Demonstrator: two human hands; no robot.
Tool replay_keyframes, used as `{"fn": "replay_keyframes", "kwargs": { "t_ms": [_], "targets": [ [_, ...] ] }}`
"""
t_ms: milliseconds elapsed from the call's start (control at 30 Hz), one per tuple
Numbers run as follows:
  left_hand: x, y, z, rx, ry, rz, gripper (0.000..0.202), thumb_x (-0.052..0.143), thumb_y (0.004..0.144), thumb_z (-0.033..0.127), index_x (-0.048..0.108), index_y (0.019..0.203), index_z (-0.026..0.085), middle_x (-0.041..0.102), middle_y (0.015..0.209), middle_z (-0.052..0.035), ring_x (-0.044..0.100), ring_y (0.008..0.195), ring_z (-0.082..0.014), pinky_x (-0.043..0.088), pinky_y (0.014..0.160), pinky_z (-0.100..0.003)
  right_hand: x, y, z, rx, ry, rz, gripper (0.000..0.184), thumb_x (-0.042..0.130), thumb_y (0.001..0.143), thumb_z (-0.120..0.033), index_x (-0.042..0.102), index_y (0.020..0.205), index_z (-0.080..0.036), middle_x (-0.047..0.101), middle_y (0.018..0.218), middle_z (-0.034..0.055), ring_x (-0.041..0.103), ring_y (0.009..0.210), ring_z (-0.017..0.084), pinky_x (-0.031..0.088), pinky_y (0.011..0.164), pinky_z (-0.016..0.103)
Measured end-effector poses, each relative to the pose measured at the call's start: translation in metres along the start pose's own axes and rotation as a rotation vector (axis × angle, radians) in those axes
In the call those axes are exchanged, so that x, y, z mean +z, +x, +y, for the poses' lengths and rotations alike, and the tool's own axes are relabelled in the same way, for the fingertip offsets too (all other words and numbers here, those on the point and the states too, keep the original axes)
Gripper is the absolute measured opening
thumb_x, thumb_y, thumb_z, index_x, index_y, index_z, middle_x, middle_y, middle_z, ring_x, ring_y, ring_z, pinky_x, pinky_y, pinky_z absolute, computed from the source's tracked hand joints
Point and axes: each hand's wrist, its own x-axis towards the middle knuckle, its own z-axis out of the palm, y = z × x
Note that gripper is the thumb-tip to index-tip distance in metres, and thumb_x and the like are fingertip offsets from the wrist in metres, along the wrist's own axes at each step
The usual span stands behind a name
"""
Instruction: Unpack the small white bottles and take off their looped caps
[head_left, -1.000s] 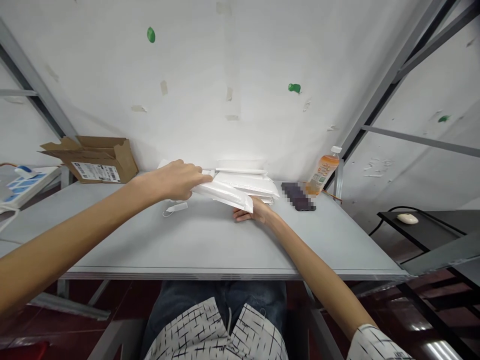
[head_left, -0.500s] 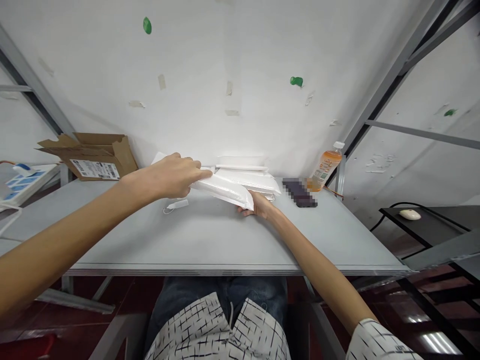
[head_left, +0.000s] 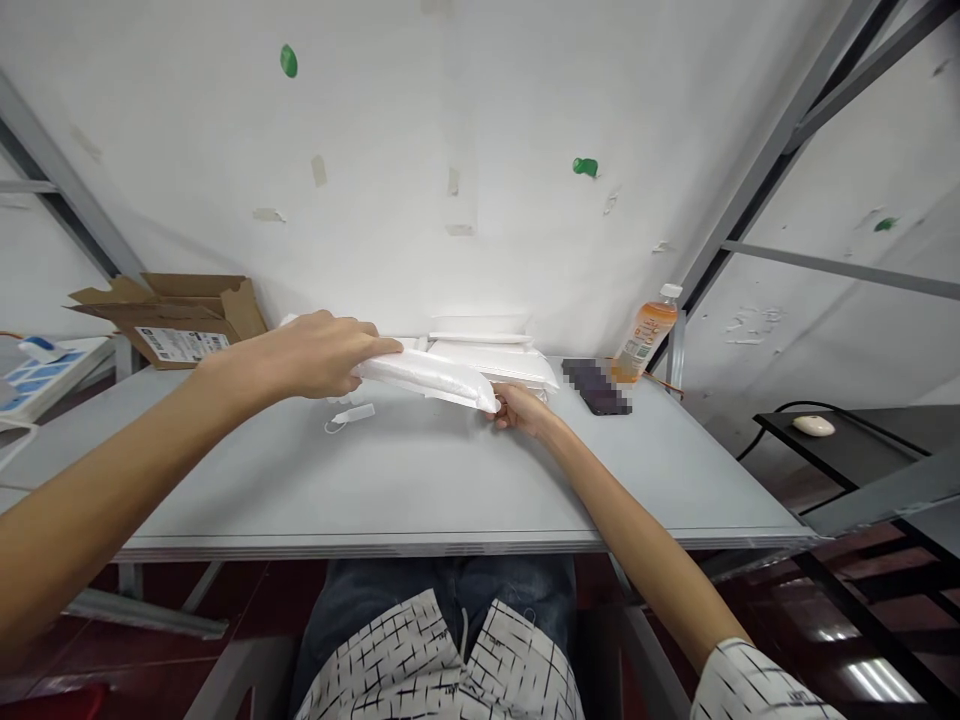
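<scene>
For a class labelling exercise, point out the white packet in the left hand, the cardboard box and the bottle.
White packet (head_left: 427, 378), head view: its upper face.
Cardboard box (head_left: 180, 317), head view: its front panel.
Bottle (head_left: 645, 335), head view: middle of its side.

A puffy white packet slants between the hands.

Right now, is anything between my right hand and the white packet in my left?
Nothing visible. Your right hand is at the right end of the white packet, though contact is unclear. Your left hand holds it farther left; other white packets lie behind it.
</scene>
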Motion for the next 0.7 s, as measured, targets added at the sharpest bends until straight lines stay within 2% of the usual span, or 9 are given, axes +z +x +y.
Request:
{"fn": "replay_keyframes", "kwargs": {
  "t_ms": [133,400,567,700],
  "targets": [
    [-0.001,-0.003,0.018,0.007,0.098,0.019,0.04,0.051,0.081,0.018,0.06,0.119,0.028,0.065,0.096,-0.0105,0.059,0.092,-0.0278,0.04,0.085,-0.041,0.004,0.0,0.002,0.013,-0.064,0.008,0.024,0.055,0.09,-0.032,0.06,0.075,-0.014,0.054,0.055,0.0011,0.048,0.043,0.009,0.035,0.034,0.02],
    [0.005,0.006,0.002,0.027,0.099,0.025,0.031,0.048,0.083,0.019,0.06,0.11,0.027,0.062,0.091,-0.0094,0.056,0.088,-0.0262,0.039,0.084,-0.041,0.005,-0.005,0.0,-0.001,-0.12,-0.11,0.021,0.06,0.087,-0.034,0.061,0.077,-0.015,0.059,0.061,0.0029,0.052,0.046,0.011,0.036,0.035,0.02],
    [0.0,0.006,0.016,0.019,0.108,0.05,0.03,0.047,0.085,0.019,0.061,0.11,0.025,0.063,0.088,-0.0099,0.057,0.091,-0.0278,0.038,0.086,-0.042,0.008,-0.008,-0.002,-0.008,-0.135,-0.098,0.024,0.054,0.089,-0.032,0.058,0.072,-0.016,0.056,0.055,0.002,0.046,0.041,0.01,0.034,0.035,0.021],
    [-0.007,0.013,0.024,0.041,0.071,0.044,0.028,0.045,0.088,0.021,0.062,0.109,0.025,0.063,0.085,-0.0095,0.057,0.092,-0.0279,0.038,0.088,-0.044,0.01,-0.009,-0.001,0.0,-0.145,-0.078,0.028,0.051,0.088,-0.028,0.05,0.061,-0.019,0.048,0.044,-0.0009,0.043,0.037,0.01,0.036,0.036,0.022]
  ]
}}
